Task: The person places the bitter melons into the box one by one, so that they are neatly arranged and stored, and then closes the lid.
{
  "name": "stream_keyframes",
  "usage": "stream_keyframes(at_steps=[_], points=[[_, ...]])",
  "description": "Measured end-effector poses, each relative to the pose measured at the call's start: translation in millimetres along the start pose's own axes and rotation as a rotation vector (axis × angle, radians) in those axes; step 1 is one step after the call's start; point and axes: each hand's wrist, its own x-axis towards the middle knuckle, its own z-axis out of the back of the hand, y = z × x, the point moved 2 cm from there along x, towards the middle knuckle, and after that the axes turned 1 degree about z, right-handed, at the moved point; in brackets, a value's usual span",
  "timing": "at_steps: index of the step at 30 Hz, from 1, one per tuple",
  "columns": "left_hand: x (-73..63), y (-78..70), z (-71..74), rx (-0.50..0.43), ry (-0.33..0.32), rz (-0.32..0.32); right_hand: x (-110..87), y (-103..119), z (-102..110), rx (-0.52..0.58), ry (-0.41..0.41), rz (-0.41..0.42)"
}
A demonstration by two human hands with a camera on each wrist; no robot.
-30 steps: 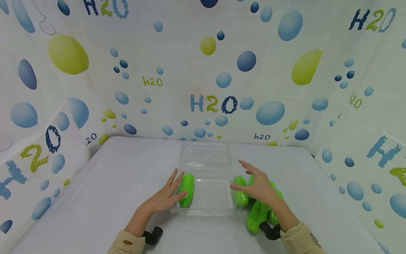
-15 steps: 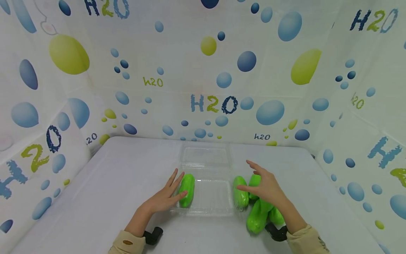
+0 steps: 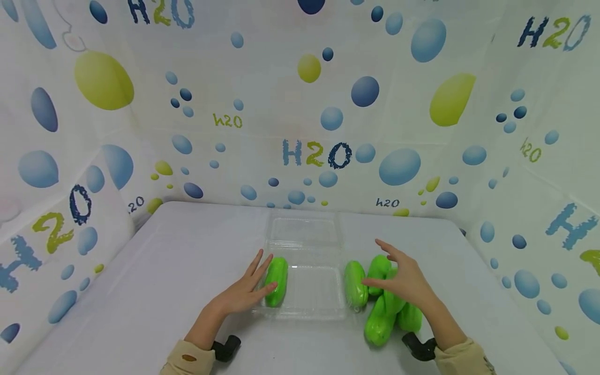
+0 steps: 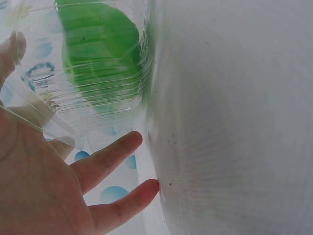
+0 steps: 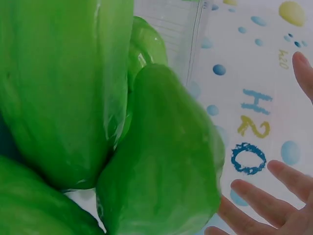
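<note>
A clear plastic clamshell container (image 3: 316,304) stands in the middle of the table, its lid (image 3: 304,229) laid back. One smooth, elongated green vegetable (image 3: 277,284) lies inside along the left wall. My left hand (image 3: 246,289) rests at that left wall, fingers spread and straight, thumb over the rim. In the left wrist view two fingertips reach the tabletop. My right hand (image 3: 405,281) hovers over several more green vegetables (image 3: 379,323), fingers spread, holding nothing. One green vegetable (image 3: 355,284) lies along the container's right rim. In the right wrist view they look pear-shaped with faint ridges (image 5: 161,156).
A white table (image 3: 197,234) carries everything. Curtains (image 3: 262,94) printed with bubbles and "H2O" enclose it at the back and both sides. A black wrist device (image 3: 227,348) sits at the left sleeve, another black device (image 3: 419,346) at the right.
My right hand has drawn back to the right, away from the container, uncovering more of the green vegetables. The left hand and the container have stayed in place.
</note>
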Motion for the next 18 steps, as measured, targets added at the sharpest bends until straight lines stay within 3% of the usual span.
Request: stream_keyframes(at_steps=[18], points=[[0.2, 2.5, 0.4, 0.002, -0.006, -0.004, -10.8, -20.3, 8.5, -0.056, -0.003, -0.045]])
